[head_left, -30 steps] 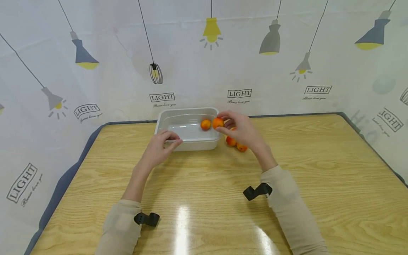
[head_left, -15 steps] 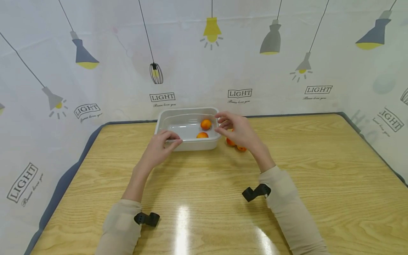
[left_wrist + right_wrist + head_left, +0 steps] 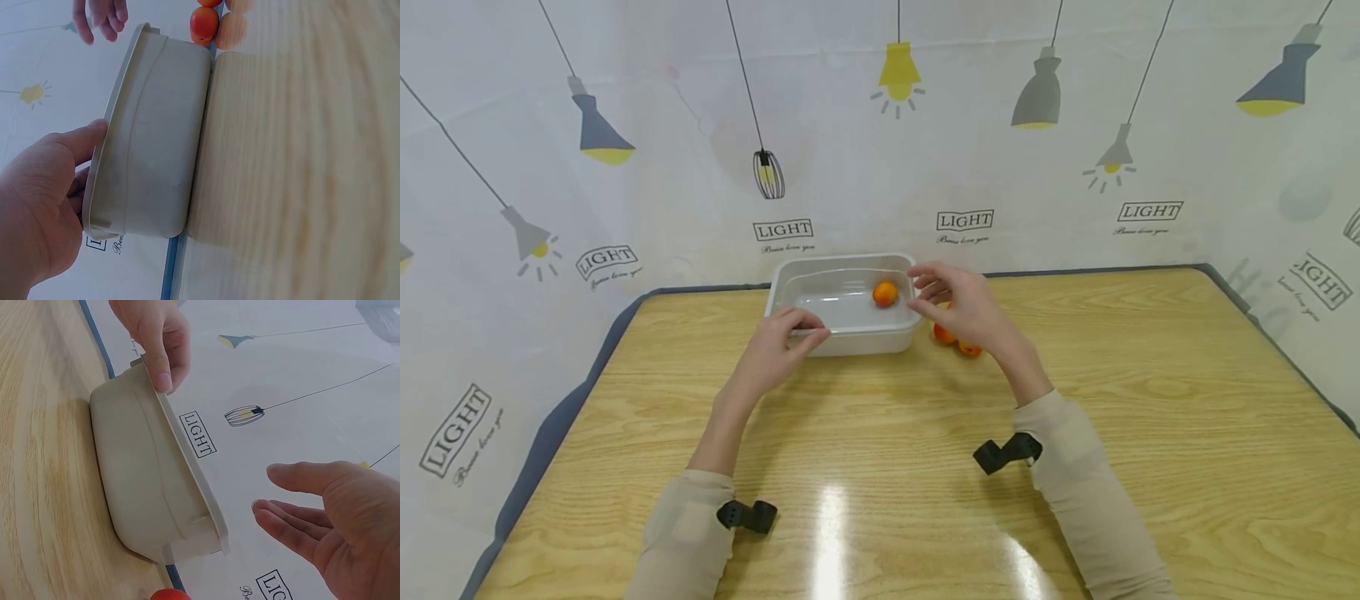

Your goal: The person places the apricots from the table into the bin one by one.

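Observation:
My left hand (image 3: pixel 777 346) pinches the near left rim of a white plastic basin (image 3: pixel 868 342), thumb and fingers on either side of the edge, as the left wrist view (image 3: pixel 47 200) shows too. One round orange-red fruit (image 3: pixel 885 293) lies inside the basin toward the right; the near wall hides part of the floor. Over the basin's right end hovers my right hand (image 3: pixel 966 304), fingers loosely bent and apart, holding nothing. Below it on the table sit several similar fruits (image 3: pixel 969 347), partly covered by the hand. In the left wrist view they appear red (image 3: pixel 204 24).
The basin stands on a wood-grain table (image 3: pixel 880 433) near its back edge. Behind rises a pale cloth backdrop (image 3: pixel 850 125) printed with lamps. Each sleeve carries a black wrist camera mount (image 3: pixel 1007 452).
My right hand has let go of a fruit, which dropped into the basin. It rolled toward the near wall and is now out of sight. The left hand stays on the rim.

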`<state>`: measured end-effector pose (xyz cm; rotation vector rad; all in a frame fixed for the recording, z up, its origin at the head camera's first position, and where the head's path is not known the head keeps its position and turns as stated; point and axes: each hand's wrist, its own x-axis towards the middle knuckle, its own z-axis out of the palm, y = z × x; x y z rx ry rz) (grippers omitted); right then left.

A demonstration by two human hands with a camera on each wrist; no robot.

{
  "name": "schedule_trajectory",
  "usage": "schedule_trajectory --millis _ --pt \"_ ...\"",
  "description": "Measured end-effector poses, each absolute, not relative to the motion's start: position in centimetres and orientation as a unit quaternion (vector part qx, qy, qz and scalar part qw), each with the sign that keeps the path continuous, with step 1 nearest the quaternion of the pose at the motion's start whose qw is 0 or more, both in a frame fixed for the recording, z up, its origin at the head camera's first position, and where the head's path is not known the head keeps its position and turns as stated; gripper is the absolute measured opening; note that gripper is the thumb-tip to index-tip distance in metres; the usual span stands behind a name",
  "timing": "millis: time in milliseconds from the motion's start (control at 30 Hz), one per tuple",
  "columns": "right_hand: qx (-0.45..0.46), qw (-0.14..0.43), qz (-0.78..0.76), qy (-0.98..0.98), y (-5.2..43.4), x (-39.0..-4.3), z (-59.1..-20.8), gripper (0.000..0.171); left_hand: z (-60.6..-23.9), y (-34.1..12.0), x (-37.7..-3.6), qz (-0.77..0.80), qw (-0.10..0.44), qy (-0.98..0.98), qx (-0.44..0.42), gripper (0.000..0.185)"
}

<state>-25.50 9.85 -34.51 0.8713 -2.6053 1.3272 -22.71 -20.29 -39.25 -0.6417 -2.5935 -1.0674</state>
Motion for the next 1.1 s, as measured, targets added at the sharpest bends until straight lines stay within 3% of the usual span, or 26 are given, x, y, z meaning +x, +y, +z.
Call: schedule_trajectory --millis 1100 --pt "0.283 0.039 0.386 -0.878 14.8 -25.9 -36.6 0.044 -39.1 -20.2 -22.6 -0.370 0.125 -0.896 -0.212 0.015"
